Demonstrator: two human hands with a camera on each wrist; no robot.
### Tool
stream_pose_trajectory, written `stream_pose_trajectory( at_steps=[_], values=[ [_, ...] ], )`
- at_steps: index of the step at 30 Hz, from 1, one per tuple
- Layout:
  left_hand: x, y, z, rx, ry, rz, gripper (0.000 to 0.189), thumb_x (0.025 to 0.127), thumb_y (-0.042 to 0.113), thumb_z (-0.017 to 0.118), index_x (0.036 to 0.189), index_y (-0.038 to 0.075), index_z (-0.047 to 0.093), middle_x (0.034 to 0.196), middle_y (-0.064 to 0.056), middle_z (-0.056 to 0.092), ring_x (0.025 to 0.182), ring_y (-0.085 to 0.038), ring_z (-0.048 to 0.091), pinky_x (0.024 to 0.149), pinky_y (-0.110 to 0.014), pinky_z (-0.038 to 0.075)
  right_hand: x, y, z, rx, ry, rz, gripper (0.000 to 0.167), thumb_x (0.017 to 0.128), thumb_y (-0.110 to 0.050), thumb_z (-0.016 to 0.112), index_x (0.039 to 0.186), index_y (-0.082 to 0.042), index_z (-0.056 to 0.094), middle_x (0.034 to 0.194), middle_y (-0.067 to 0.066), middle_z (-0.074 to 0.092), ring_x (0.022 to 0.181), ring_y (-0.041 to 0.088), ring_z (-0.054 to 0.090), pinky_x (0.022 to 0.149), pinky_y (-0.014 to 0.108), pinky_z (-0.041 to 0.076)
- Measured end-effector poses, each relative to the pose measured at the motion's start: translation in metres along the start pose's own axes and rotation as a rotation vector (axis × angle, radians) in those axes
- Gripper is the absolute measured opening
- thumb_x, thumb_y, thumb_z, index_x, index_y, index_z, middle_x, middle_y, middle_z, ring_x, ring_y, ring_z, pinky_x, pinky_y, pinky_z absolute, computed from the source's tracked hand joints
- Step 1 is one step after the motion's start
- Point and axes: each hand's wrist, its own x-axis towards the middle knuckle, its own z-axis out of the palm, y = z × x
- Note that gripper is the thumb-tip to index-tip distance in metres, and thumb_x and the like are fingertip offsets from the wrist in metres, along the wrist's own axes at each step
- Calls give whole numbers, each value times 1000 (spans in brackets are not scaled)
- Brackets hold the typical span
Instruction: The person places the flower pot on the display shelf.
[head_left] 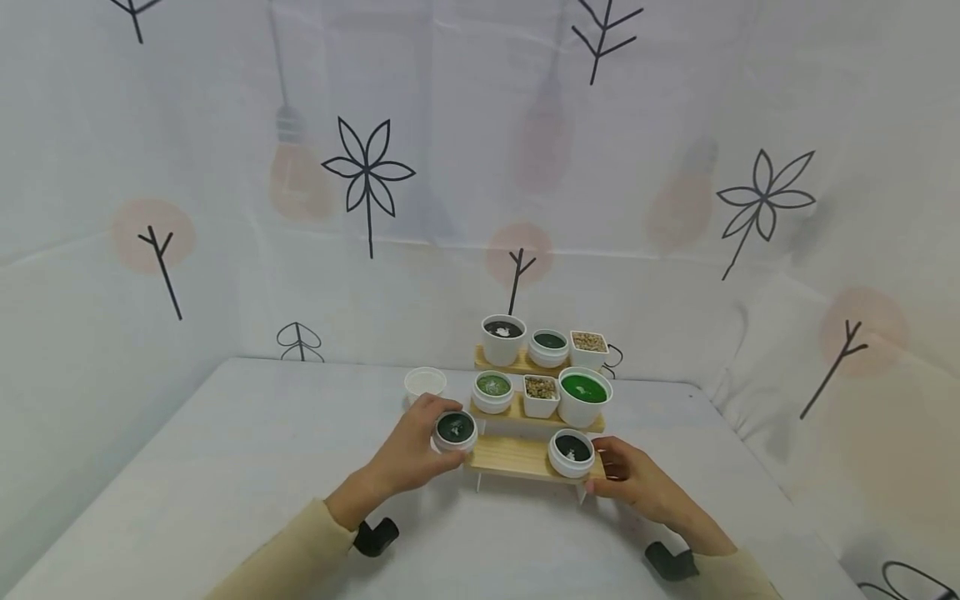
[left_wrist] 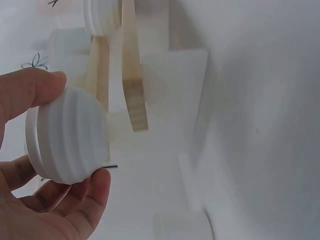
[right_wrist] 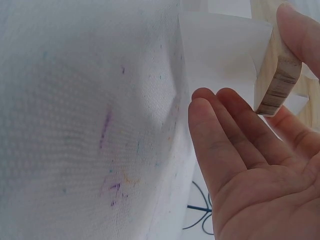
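Observation:
My left hand holds a small white round pot with a dark green filling by its sides, just left of the lowest step of a tiered wooden display stand. In the left wrist view, the ribbed pot sits between thumb and fingertips, apart from the wooden plank. At the right end of that lowest step, my right hand has its thumb and forefinger about the plank end; the other fingers stay extended below. Beside it, another round pot with dark filling stands on the step.
On the middle step stand a green-filled round pot, a square pot and a bright green cup. A dark-filled cup, round pot and square pot occupy the top. A clear cup stands left.

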Motion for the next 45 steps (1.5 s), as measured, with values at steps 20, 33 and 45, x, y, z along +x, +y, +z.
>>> stream_pose_trajectory(
  at_steps=[20, 33, 45],
  values=[
    [16, 41, 48, -13, -94, 47, 56, 74, 22, 81, 122, 6, 56, 123, -4, 52, 113, -15, 51, 98, -31, 45, -4, 3, -4, 17, -20, -13, 61, 84, -23, 74, 131, 2, 45, 119, 16, 58, 104, 26, 60, 82, 26, 50],
    [19, 52, 73, 54, -13, 49, 58, 73, 25, 81, 120, 2, 57, 113, -5, 54, 103, -14, 54, 91, -27, 48, -5, 4, -6, 27, -34, -31, 60, 84, -21, 74, 130, 2, 45, 117, 16, 60, 102, 26, 61, 81, 25, 50],
    [16, 55, 85, 119, 56, 54, 56, 75, 26, 82, 118, -1, 58, 110, -6, 49, 104, -16, 53, 91, -30, 47, -8, 4, -6, 32, -32, -35, 61, 83, -20, 74, 131, 4, 45, 117, 17, 60, 103, 27, 61, 81, 26, 50]
  ],
)
